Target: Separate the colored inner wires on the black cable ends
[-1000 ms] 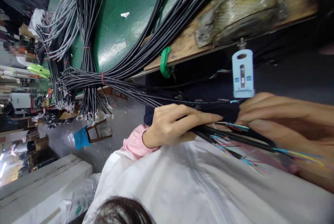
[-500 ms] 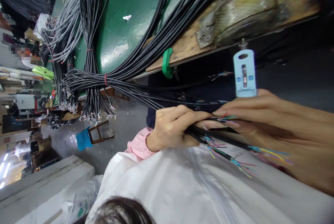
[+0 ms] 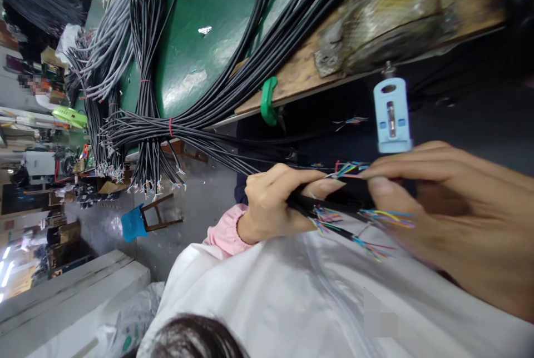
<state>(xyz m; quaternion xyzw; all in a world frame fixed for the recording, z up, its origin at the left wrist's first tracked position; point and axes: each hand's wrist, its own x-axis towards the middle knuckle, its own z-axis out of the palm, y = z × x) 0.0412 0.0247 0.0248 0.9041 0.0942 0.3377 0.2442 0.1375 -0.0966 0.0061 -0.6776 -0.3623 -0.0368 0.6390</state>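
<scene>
My left hand (image 3: 271,199) is closed around several black cables (image 3: 233,160), at the middle of the view. From its grip, cable ends with stripped coloured wires (image 3: 386,218) fan out to the right. My right hand (image 3: 434,197), coming in from the right edge, pinches the tips of thin coloured wires (image 3: 348,169) between thumb and index finger, just right of my left thumb. A light blue clip-like tool (image 3: 392,116) is just above my right hand, below the bench edge. A red tie (image 3: 170,127) binds the cable bundle at the left.
The green table (image 3: 196,19) carries black cable bundles (image 3: 144,41) and grey cables (image 3: 112,30). A green clamp (image 3: 268,101) is on the wooden board's edge (image 3: 296,80), near a plastic-wrapped object (image 3: 387,13). A blue chair (image 3: 134,223) stands on the floor; a person (image 3: 35,84) is far left.
My right hand has closed its fingertips on the coloured wires, which now spread between both hands. The loose cable ends below have shifted a little left and up. My left hand keeps its grip.
</scene>
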